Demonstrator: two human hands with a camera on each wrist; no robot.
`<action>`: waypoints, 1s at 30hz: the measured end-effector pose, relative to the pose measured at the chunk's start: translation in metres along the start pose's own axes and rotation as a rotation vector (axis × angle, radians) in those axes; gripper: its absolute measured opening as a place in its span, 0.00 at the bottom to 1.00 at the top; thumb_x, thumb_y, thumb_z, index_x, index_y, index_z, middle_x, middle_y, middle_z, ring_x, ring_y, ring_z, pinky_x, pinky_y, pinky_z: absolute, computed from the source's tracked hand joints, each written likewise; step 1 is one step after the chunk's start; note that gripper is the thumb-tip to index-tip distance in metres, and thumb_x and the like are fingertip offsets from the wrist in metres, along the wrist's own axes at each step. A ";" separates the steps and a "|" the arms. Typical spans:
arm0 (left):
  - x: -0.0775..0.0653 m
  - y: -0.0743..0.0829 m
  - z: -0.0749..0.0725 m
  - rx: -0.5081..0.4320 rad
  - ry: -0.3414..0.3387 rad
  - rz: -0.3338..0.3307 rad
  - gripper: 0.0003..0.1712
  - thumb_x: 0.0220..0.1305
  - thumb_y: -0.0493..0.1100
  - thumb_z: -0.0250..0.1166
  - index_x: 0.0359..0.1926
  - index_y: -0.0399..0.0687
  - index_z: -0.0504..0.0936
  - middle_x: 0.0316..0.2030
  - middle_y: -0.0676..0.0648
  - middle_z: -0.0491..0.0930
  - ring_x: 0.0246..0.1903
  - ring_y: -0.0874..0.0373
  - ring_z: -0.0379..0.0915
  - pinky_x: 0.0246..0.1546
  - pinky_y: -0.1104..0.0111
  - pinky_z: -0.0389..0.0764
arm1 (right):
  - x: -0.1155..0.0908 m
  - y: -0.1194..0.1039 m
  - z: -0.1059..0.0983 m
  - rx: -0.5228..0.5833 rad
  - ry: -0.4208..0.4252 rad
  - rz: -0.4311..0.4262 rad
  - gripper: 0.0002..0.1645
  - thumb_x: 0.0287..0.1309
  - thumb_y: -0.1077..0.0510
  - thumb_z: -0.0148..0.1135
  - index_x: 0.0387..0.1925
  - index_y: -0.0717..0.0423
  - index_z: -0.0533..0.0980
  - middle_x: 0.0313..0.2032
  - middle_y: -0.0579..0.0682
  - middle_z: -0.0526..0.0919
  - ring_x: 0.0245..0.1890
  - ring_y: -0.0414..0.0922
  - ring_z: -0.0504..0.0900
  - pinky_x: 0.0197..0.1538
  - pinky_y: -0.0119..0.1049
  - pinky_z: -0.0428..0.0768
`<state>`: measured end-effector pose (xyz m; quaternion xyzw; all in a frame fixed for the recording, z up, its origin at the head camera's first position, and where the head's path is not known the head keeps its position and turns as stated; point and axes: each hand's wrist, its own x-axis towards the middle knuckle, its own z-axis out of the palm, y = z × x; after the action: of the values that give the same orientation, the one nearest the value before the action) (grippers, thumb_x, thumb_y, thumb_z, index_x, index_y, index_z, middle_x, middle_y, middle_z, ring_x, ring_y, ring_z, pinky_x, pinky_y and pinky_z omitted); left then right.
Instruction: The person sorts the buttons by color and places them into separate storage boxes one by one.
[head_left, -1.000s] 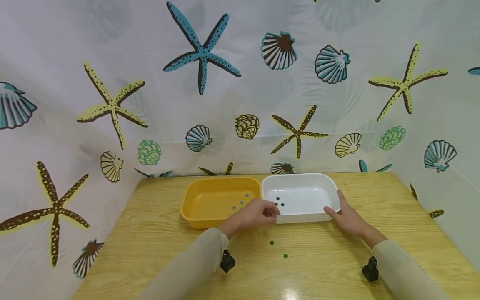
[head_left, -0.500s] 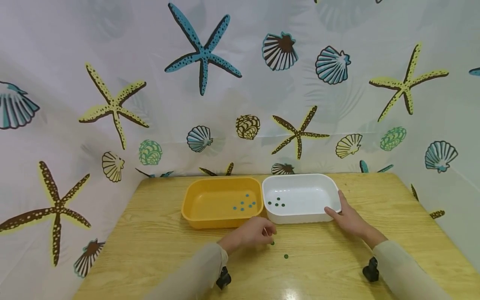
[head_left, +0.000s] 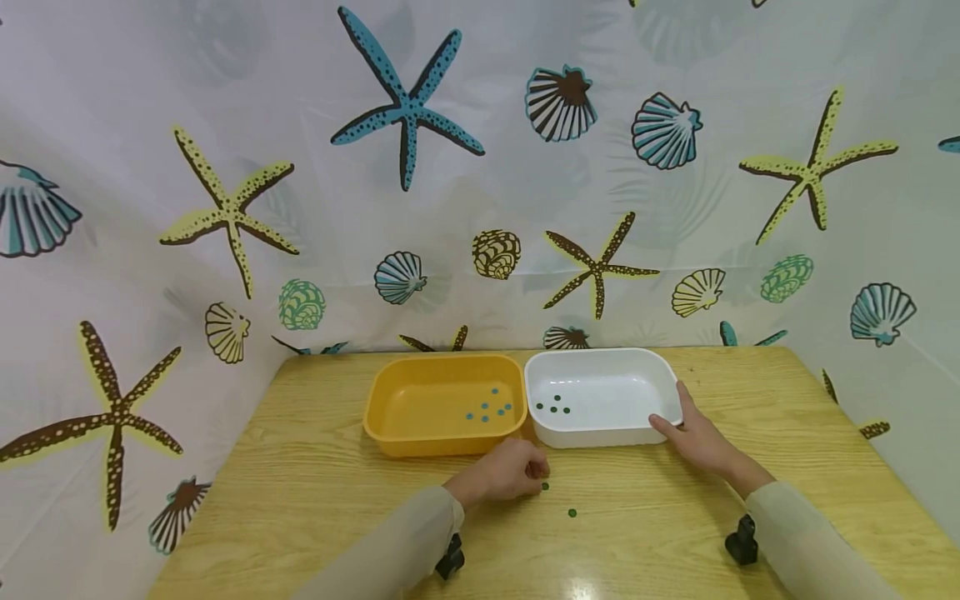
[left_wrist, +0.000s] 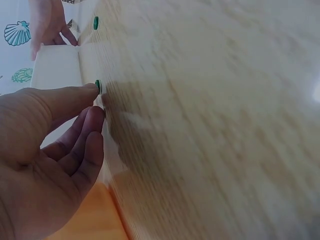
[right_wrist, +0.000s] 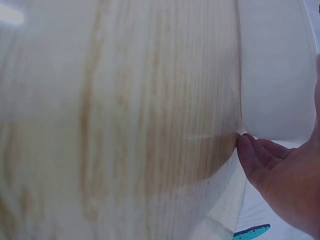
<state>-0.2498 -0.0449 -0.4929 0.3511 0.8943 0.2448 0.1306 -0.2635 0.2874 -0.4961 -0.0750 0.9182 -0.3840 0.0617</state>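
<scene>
In the head view my left hand (head_left: 512, 468) is low over the wooden table, fingers bent, in front of the gap between two tubs. Its thumb tip is right at a small green disc (left_wrist: 98, 86) on the table; the thumb and fingers stand apart in the left wrist view. A second green disc (head_left: 572, 513) lies nearer the front. My right hand (head_left: 701, 437) holds the right front corner of the white tub (head_left: 600, 437), thumb at the rim and fingers around the outside. Several green discs (head_left: 553, 409) lie inside this tub, toward its left end.
Touching the white tub on its left is an orange-yellow tub (head_left: 435, 447) with several blue discs (head_left: 484, 406) at its right side. A curtain (head_left: 450, 192) printed with starfish and shells stands behind the wooden table (head_left: 315, 467). Black camera mounts (head_left: 742, 540) hang at both wrists.
My left hand has come back from the white tub's left end to the table by the nearer tub edge. One more green disc lies in that tub. The right hand stays put.
</scene>
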 end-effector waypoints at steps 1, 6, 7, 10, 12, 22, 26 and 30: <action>0.000 0.000 0.000 0.003 0.000 -0.001 0.05 0.54 0.35 0.70 0.31 0.48 0.83 0.26 0.60 0.75 0.27 0.67 0.68 0.33 0.77 0.72 | 0.000 0.000 0.000 -0.001 -0.001 0.002 0.59 0.65 0.34 0.47 0.70 0.68 0.26 0.70 0.71 0.34 0.68 0.69 0.42 0.64 0.62 0.48; 0.003 0.000 0.001 0.022 -0.014 -0.014 0.04 0.54 0.37 0.70 0.32 0.49 0.84 0.27 0.60 0.77 0.27 0.68 0.69 0.33 0.77 0.73 | 0.001 0.000 -0.001 -0.001 -0.004 0.010 0.60 0.65 0.33 0.46 0.70 0.67 0.26 0.70 0.71 0.33 0.68 0.69 0.42 0.64 0.62 0.47; 0.004 0.000 0.002 0.024 -0.017 -0.018 0.04 0.54 0.37 0.70 0.31 0.49 0.85 0.27 0.60 0.77 0.27 0.68 0.70 0.33 0.77 0.73 | 0.001 0.000 -0.001 0.001 -0.004 0.011 0.60 0.64 0.33 0.46 0.70 0.67 0.26 0.70 0.71 0.33 0.68 0.69 0.42 0.64 0.62 0.47; 0.005 0.001 0.002 0.029 -0.025 -0.036 0.03 0.55 0.37 0.70 0.30 0.50 0.85 0.26 0.61 0.77 0.27 0.68 0.70 0.32 0.77 0.73 | 0.001 0.001 0.000 0.000 -0.003 0.013 0.60 0.64 0.33 0.46 0.70 0.67 0.26 0.70 0.71 0.33 0.68 0.68 0.42 0.64 0.62 0.47; 0.005 0.002 0.003 0.030 -0.027 -0.051 0.03 0.55 0.37 0.70 0.30 0.50 0.85 0.25 0.61 0.77 0.26 0.68 0.70 0.32 0.77 0.73 | 0.002 0.002 0.000 -0.002 -0.002 0.012 0.60 0.64 0.33 0.46 0.70 0.67 0.26 0.70 0.71 0.33 0.68 0.68 0.42 0.64 0.62 0.47; 0.006 0.004 0.003 0.059 -0.030 -0.042 0.04 0.55 0.37 0.69 0.30 0.51 0.86 0.25 0.61 0.78 0.26 0.69 0.69 0.32 0.77 0.72 | 0.001 0.002 0.001 0.002 0.001 0.007 0.60 0.65 0.34 0.46 0.69 0.68 0.25 0.70 0.71 0.33 0.68 0.69 0.42 0.64 0.62 0.48; 0.007 0.003 0.004 0.071 -0.031 -0.027 0.05 0.55 0.36 0.69 0.29 0.51 0.86 0.25 0.60 0.79 0.26 0.69 0.69 0.31 0.78 0.72 | 0.001 0.000 0.001 0.003 -0.001 0.010 0.59 0.66 0.35 0.46 0.70 0.68 0.25 0.70 0.71 0.33 0.68 0.69 0.42 0.64 0.62 0.47; 0.007 0.003 0.003 0.066 -0.036 -0.027 0.05 0.55 0.36 0.69 0.29 0.51 0.86 0.25 0.61 0.77 0.25 0.69 0.69 0.30 0.78 0.72 | 0.000 -0.001 0.001 0.005 -0.004 0.017 0.58 0.67 0.37 0.47 0.69 0.68 0.25 0.70 0.71 0.33 0.68 0.69 0.42 0.64 0.62 0.48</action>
<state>-0.2519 -0.0366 -0.4946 0.3472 0.9041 0.2072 0.1383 -0.2636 0.2862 -0.4958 -0.0680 0.9177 -0.3857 0.0671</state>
